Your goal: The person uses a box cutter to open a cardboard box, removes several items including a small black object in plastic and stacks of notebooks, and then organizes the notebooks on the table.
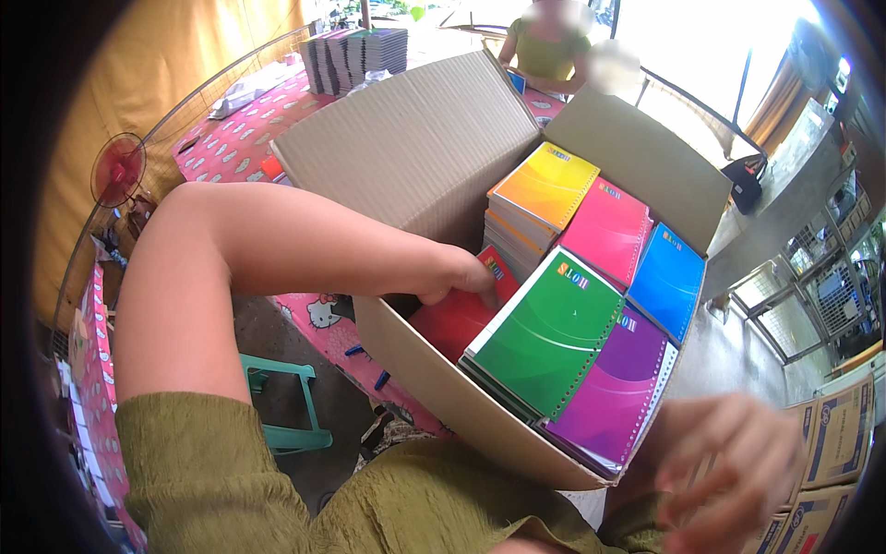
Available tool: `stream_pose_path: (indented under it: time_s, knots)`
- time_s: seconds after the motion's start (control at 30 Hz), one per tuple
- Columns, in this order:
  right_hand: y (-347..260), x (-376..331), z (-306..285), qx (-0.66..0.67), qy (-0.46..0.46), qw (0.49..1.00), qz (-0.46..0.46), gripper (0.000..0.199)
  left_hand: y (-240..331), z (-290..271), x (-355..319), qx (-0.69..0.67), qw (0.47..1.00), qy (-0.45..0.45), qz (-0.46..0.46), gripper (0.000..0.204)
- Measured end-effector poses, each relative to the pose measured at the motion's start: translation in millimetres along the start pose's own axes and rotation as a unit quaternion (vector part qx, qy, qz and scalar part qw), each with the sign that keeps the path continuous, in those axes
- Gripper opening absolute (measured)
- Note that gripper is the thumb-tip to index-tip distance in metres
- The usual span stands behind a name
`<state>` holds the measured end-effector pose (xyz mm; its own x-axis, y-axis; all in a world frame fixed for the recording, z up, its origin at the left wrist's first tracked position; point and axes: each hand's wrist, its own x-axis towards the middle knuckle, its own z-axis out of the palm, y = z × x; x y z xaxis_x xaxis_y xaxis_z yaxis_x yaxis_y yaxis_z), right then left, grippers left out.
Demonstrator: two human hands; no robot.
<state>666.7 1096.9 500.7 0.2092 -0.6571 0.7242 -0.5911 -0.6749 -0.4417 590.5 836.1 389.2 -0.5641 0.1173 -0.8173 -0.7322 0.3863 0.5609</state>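
Note:
An open cardboard box point(420, 365) is packed with spiral-hole notebooks in stacks. My left arm reaches over its left wall, and my left hand point(466, 277) is closed on a red notebook point(454, 323) that sits lower than the others; its fingertips are partly hidden. Beside it lie a green notebook point(544, 332) at the near middle and a purple notebook point(609, 392) at the near right. Farther back are a yellow notebook point(546, 185), a pink notebook point(606, 226) and a blue notebook point(664, 282). My right hand point(729, 462), smeared by motion, is outside the box's near right corner.
A pink patterned tablecloth point(231, 143) covers the table, with stacked notebooks point(355, 60) at the far left. A green plastic stool point(300, 406) stands below. Brown cartons point(835, 443) are piled at right. Another person point(546, 51) sits beyond the box. A red fan point(118, 171) is at left.

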Motion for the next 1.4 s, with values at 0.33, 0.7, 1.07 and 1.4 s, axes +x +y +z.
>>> stream_pose_path:
  time_s: [0.33,0.7,1.07,1.4]
  knots:
    - [74.8,-1.0,-9.1,-0.214,0.215,0.883,0.357,0.040,39.5,-7.1,-88.2,0.081,0.985,0.130,0.076,0.039]
    - [113.4,43.3,-27.7,0.232,0.360,0.844,0.325,0.063,79.8,-26.7,-134.9,-0.094,0.878,0.013,0.470,0.035]
    - [128.6,30.0,-38.9,0.362,0.499,0.709,0.343,0.047,63.0,-56.1,-117.0,-0.237,0.878,-0.062,0.411,0.039]
    - [118.9,17.4,-60.8,0.284,0.528,0.768,0.225,0.047,21.1,2.7,-38.6,0.017,0.995,0.091,0.040,0.060]
